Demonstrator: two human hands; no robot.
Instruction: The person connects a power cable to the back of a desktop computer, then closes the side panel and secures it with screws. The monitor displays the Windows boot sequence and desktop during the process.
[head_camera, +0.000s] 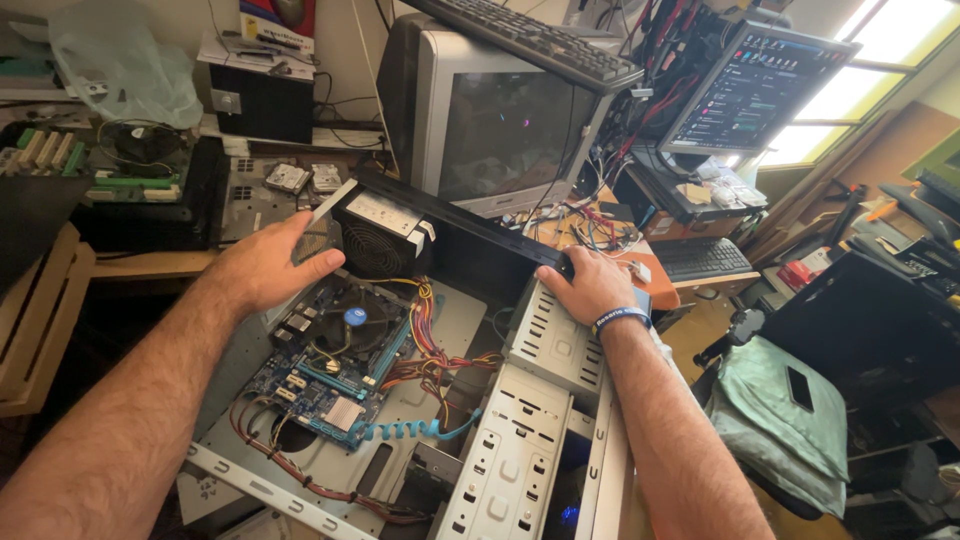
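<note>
Below, an open computer case (520, 440) lies on its side, motherboard (335, 370) exposed. Left hand (270, 265) rests open-palmed on the case edge beside the power supply (385, 235); right hand (590, 285), grip curled, holds the black case rim (470, 225).

Computer case (520, 440): bare matt grey sheet metal, perforated. Motherboard (335, 365): glossy blue circuit board. Power supply (385, 235): black metal grille. Monitor (480, 130): grey plastic shell, glossy glass screen. Crate (40, 320): rough unfinished wood.
</note>
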